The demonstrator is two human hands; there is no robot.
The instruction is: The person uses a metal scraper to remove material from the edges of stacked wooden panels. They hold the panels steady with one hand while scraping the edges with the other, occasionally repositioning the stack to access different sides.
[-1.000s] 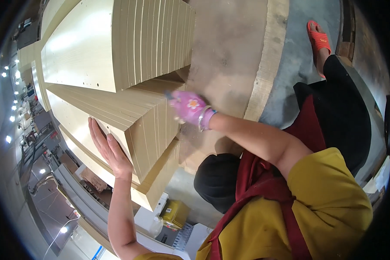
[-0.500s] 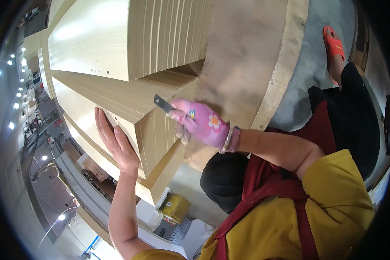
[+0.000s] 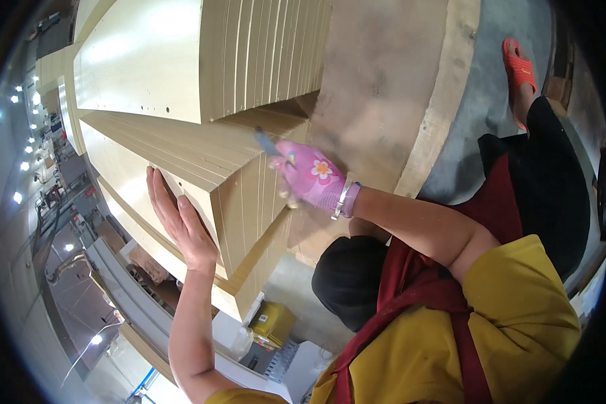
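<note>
My left hand (image 3: 187, 229), bare, lies flat with fingers stretched out on the smooth upper face of a stack of cream-coloured panels (image 3: 239, 202). In a pink flowered glove, my right hand (image 3: 313, 172) is closed round a short, flat, dark blade (image 3: 266, 143). The blade is blurred and sticks out past my fingers over the layered side of that stack. Whether it touches the panel edges I cannot tell. A second stack of cream panels (image 3: 262, 60), with small holes along its top face, stands just beyond.
Brown board (image 3: 377, 87) edged by a pale timber strip (image 3: 444, 101) lies right of the stacks. My foot in a red sandal (image 3: 517, 67) rests on the grey floor at the far right. A yellow box (image 3: 273, 323) stands below the near stack.
My right hand has moved upward in the picture with the blade, which has also shifted slightly right and tilts more steeply. My left hand has stayed in place on the panel.
</note>
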